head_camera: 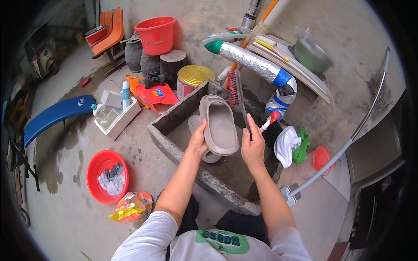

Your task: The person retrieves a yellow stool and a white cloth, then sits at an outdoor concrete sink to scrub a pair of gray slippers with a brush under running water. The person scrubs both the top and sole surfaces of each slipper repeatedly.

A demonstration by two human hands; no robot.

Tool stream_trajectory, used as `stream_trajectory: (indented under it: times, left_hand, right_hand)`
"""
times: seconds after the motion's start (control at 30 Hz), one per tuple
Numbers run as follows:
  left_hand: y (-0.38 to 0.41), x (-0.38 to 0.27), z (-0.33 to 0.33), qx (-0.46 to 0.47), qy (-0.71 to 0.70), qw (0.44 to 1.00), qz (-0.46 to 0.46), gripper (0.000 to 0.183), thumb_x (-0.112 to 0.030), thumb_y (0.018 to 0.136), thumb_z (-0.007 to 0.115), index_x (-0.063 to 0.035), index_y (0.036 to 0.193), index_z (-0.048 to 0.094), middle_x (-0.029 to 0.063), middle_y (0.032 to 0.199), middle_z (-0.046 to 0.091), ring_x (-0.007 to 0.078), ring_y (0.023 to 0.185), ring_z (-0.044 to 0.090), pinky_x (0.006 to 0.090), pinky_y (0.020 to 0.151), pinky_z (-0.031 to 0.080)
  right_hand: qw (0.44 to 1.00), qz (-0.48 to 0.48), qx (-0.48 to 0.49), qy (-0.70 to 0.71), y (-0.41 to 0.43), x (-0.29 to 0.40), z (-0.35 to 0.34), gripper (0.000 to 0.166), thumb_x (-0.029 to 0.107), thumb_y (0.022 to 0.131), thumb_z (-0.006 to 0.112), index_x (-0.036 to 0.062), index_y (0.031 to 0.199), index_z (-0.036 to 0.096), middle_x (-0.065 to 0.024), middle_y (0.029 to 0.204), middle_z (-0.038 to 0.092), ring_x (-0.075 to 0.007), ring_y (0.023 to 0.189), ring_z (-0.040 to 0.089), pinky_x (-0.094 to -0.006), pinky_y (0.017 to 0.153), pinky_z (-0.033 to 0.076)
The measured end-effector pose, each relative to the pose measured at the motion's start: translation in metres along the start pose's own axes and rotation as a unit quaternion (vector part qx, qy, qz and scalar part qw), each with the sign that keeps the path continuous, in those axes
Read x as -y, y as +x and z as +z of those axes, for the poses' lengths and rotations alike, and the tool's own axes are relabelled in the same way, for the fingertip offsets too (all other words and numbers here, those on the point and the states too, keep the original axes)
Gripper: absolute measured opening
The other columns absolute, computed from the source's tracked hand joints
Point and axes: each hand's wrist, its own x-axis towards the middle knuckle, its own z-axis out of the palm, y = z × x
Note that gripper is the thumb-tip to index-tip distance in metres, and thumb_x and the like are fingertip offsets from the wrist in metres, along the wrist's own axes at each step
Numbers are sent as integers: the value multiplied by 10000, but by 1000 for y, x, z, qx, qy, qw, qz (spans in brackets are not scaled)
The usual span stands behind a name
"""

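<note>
My left hand [198, 138] grips a grey-brown slide sandal [222, 129] by its side, its sole facing up or its footbed towards me; I cannot tell which. In my right hand [253, 145] is the handle of a scrubbing brush [237, 91] with dark red bristles, held upright just right of the sandal and apart from it. Both hands are over a rough concrete sink [192, 163]. Another slide sandal [195, 124] lies inside the sink, mostly hidden beneath the held one.
Foil-wrapped pipe [251, 60] and a red-handled tap [272, 118] reach over the sink's far right side. White cloth [287, 146] hangs at its right rim. On the left floor stand a red basin [90, 179] with cloths, a plastic bag [135, 205] and a white box [117, 125] of bottles.
</note>
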Motion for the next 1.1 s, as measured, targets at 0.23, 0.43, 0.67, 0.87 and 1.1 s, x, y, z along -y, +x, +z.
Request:
stream_trajectory:
  times: [0.23,0.43,0.67,0.87,1.1]
  left_hand:
    - [-3,4,-1,94,-50,994,-34,375,-302,931,445,-33,1190,482,127,1147,560,254,1033,562,392,898,464]
    - [-11,0,9,61,59,996,0,484,-290,889,536,-73,1284,361,120,1161,525,226,1034,554,366,875,475]
    - [-10,4,15,-20,225,970,85,588,-55,778,576,-41,1284,276,152,1112,495,232,971,551,360,812,497]
    - [-3,-6,4,-103,257,949,150,571,27,697,501,-11,1243,339,123,1044,514,215,902,554,333,804,486]
    - [-15,46,35,-141,337,919,149,593,37,680,485,-13,1255,348,117,1023,520,206,876,539,300,742,466]
  right_hand:
    - [959,206,44,187,-4,-48,24,739,215,726,725,-18,1323,357,-201,1105,579,-177,1036,555,-289,841,445]
    - [948,221,16,228,-4,-66,46,597,66,753,629,13,1301,397,-141,1080,576,-167,977,560,-288,839,442]
    - [985,117,-52,111,-9,-57,38,427,71,822,560,56,1243,487,-136,938,599,-208,855,593,-300,776,451]
    - [991,15,126,-47,-38,-15,-37,312,98,826,562,94,1136,596,-108,740,543,-245,608,566,-338,586,460]
    - [930,-21,176,-322,36,-47,32,329,83,828,444,43,1137,550,-204,805,572,-353,677,626,-409,588,523]
